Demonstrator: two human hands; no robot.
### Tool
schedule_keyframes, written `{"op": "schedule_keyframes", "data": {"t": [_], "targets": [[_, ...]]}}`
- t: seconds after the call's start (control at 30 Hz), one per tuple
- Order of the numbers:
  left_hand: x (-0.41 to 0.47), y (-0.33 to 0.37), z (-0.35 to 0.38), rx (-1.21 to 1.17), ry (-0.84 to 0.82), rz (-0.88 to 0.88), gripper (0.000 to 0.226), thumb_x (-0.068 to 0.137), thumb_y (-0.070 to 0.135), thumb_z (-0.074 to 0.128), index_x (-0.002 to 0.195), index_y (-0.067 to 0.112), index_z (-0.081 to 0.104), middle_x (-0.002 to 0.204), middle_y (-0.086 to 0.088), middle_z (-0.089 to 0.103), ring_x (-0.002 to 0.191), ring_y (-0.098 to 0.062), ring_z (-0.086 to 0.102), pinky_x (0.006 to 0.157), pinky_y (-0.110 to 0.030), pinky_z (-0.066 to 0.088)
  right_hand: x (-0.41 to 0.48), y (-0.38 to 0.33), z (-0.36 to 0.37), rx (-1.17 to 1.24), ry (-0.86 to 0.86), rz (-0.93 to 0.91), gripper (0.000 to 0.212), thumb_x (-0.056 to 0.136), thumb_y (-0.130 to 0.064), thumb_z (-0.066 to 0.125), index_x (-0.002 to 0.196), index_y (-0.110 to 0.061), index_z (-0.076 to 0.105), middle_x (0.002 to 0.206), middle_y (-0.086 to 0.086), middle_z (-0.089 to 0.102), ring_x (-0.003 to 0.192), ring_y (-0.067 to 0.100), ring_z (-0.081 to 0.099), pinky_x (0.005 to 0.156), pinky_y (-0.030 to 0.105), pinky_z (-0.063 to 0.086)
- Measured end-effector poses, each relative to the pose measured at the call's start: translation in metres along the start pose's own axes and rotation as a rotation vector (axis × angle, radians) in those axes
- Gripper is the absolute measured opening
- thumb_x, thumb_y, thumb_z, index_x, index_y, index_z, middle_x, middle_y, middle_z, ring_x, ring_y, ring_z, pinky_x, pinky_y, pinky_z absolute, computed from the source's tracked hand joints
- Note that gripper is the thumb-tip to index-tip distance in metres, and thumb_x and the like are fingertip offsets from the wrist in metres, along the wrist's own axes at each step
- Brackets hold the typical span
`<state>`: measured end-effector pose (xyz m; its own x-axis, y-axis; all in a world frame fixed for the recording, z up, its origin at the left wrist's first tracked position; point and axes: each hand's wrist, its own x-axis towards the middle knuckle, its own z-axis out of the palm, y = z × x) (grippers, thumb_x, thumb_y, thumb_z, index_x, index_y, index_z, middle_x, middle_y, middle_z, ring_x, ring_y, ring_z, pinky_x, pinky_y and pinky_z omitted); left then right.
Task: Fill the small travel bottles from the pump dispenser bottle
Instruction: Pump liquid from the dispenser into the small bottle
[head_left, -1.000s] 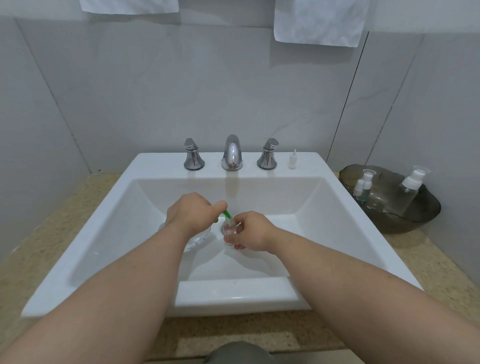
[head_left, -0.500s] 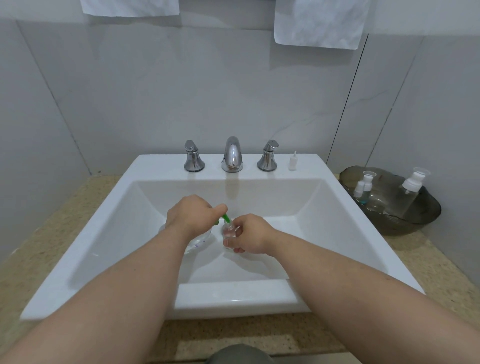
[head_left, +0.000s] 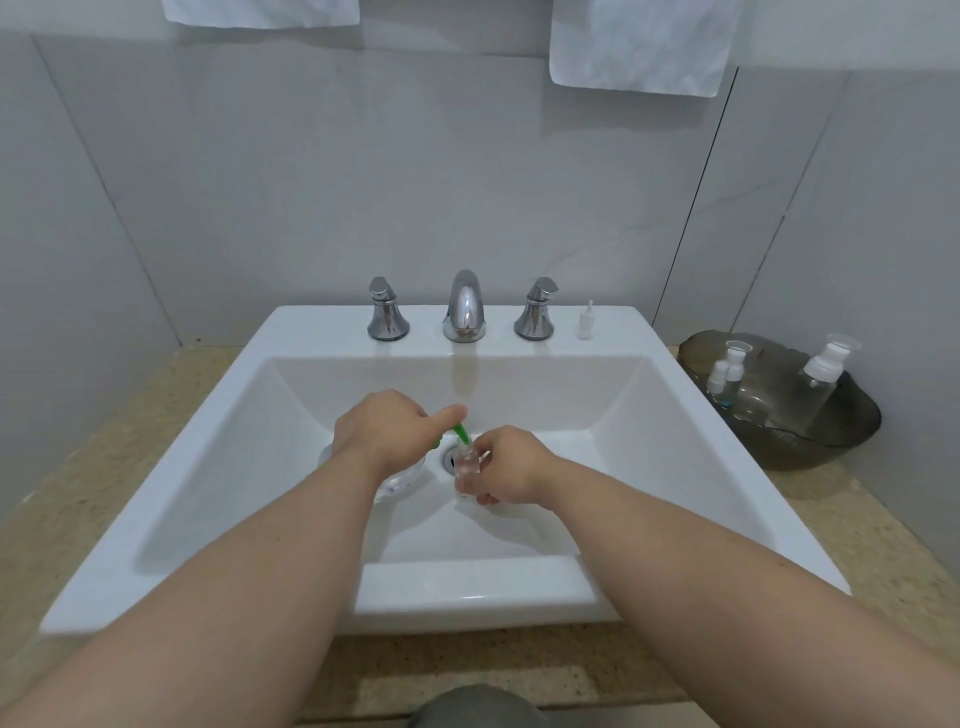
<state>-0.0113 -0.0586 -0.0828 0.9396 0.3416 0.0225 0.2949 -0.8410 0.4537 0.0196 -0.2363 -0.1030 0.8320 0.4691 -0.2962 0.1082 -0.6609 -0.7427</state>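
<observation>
Over the middle of the sink (head_left: 467, 587), a left hand (head_left: 382, 434) curls round a green spout (head_left: 461, 433) aimed into the small travel bottle (head_left: 466, 462) gripped by the right hand (head_left: 511, 465); a slip could spill liquid down the drain (head_left: 448, 457)

Grey tiled walls (head_left: 363, 182), white towels (head_left: 639, 47) hanging — white basin (head_left: 467, 592) in speckled beige counter (head_left: 104, 467).

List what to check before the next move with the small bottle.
1. Grip of right hand on small bottle: ok.
2. Grip of left hand on green nozzle: ok.
3. Nozzle tip at bottle mouth: ok.
4. Bottle held over sink: ok.
5. Fill level in bottle: cannot tell.
6. Spare white cap upright on sink ledge: ok.
</observation>
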Motion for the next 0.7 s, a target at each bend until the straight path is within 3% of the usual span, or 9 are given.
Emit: {"op": "schedule_keyframes", "data": {"t": [0.37,0.57,0.7], "targets": [[-0.0043,0.0032,-0.0076,-0.07,0.011,-0.015,0.068,0.09,0.07,0.055,0.045,0.019,0.05,0.051,0.008,0.05,0.063,-0.019,0.053,0.06,-0.031,0.036,-0.001,-0.001,-0.0004,0.027,-0.009,0.015,0.028,0.088,-0.015,0.076,0.111,-0.001,0.069,0.087,0.003,0.064,0.07,0.021,0.064,0.078,0.035,0.06],[-0.0054,0.0034,-0.007,-0.071,0.016,-0.013,0.069,0.09,0.069,0.055,0.045,0.018,0.046,0.049,0.006,0.046,0.06,-0.019,0.05,0.06,-0.031,0.035,-0.0022,-0.0022,-0.0003,0.041,0.0,0.018,0.029,0.087,-0.013,0.076,0.112,0.001,0.069,0.086,0.003,0.062,0.068,0.022,0.06,0.068,0.03,0.055],[-0.0039,0.0035,-0.0061,-0.064,0.011,-0.017,0.066,0.089,0.069,0.055,0.049,0.017,0.051,0.053,0.004,0.049,0.062,-0.021,0.052,0.06,-0.031,0.036,0.0005,-0.0016,0.0011,0.052,-0.004,0.018,0.027,0.086,-0.013,0.077,0.109,-0.002,0.069,0.088,0.005,0.064,0.066,0.021,0.06,0.07,0.032,0.056]]}}
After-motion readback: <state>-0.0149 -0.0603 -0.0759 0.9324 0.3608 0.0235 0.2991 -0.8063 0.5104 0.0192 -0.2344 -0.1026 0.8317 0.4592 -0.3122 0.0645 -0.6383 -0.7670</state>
